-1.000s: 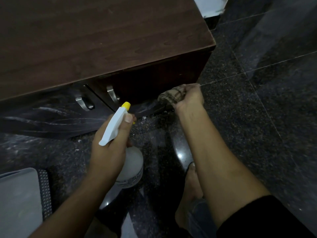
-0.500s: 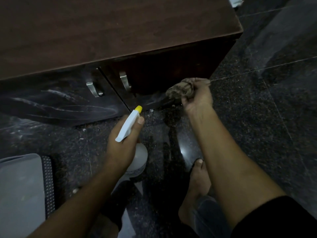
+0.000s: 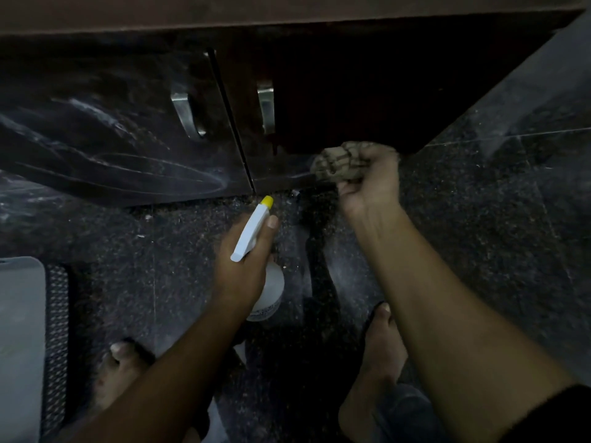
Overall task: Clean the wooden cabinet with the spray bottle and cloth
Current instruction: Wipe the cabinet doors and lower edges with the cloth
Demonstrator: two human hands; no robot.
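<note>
1. Bottom of the frame: two bare feet (image 3: 380, 346) stand on the dark speckled floor (image 3: 479, 235). A grey container (image 3: 19, 330) and a perforated mat (image 3: 57, 330) sit at the lower left edge.
2. Centre: the left hand (image 3: 243, 266) has its fingers curled round the neck of the spray bottle (image 3: 271, 295). The yellow nozzle points up the frame toward the gap between the doors.
3. Right of centre: the right hand (image 3: 372, 183) is fisted round the balled cloth (image 3: 339, 164), which is at the right-hand door's lower edge.
4. Top: the wooden cabinet (image 3: 351, 91) spans the frame. Pale smears streak its left door, and two metal handles (image 3: 187, 113) flank the gap.
</note>
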